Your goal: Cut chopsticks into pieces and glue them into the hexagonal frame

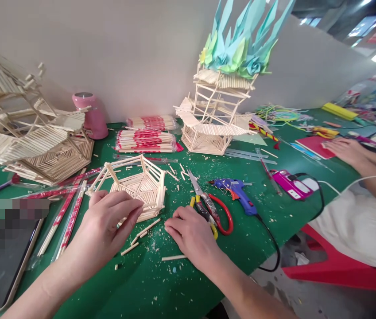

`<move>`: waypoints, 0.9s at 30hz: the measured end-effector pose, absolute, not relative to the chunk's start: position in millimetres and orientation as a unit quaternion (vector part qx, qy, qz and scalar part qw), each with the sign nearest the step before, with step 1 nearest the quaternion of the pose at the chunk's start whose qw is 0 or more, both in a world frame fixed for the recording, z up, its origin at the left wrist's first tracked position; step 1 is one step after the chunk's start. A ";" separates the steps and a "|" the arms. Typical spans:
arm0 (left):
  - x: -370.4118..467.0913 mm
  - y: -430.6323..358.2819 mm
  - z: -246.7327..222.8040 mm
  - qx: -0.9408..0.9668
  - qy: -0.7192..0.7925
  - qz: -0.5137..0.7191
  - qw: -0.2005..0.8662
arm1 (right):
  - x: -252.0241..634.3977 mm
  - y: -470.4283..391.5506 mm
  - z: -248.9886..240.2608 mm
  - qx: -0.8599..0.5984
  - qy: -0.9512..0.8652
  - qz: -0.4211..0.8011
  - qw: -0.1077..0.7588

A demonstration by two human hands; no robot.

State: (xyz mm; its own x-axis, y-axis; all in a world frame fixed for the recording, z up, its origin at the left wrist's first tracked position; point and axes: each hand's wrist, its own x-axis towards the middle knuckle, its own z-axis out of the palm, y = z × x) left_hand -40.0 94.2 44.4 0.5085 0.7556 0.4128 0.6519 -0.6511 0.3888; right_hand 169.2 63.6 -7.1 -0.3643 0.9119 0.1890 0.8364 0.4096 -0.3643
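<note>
A small hexagonal stick frame [141, 185] with a woven-looking floor rests on the green table [207, 274]. My left hand [118, 217] is at its front edge, fingers bent and pinched together; what they hold, if anything, is hidden. My right hand [191, 235] lies low over the table to the right of the frame, its fingers curled and pressed together, with nothing visible in them. Short cut sticks [144, 228] lie between my hands, and one longer piece [173, 257] is beside my right hand. Just past that hand are red-handled scissors [221, 212] and yellow-handled pliers [204, 210].
A blue glue gun [237, 192] and its cable lie right of the scissors. Behind stand a stick tower [217, 106], packaged sticks [148, 141], a pink bottle [91, 115] and a larger stick model [48, 146]. A tablet [1, 274] is at left. Another person's hands [347, 148] are at right.
</note>
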 end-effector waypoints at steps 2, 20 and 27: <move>-39.6 94.0 43.0 0.860 0.414 0.282 0.098 | 168.2 64.3 -8.7 -0.535 -0.820 0.097 0.179; -37.5 92.0 40.9 0.847 0.432 0.290 0.115 | 157.9 87.6 57.1 -0.465 -0.778 0.139 0.399; -36.2 92.5 42.6 0.839 0.429 0.312 0.117 | 159.9 99.7 68.2 -0.467 -0.794 0.218 0.324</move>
State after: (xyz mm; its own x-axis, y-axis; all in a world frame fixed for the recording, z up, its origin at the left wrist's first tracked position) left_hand -36.2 92.5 42.6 0.4364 0.7935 0.4242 0.6477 -0.6043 0.4640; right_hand 159.9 99.7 68.2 -0.3542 0.8823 0.3102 0.6003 0.4688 -0.6480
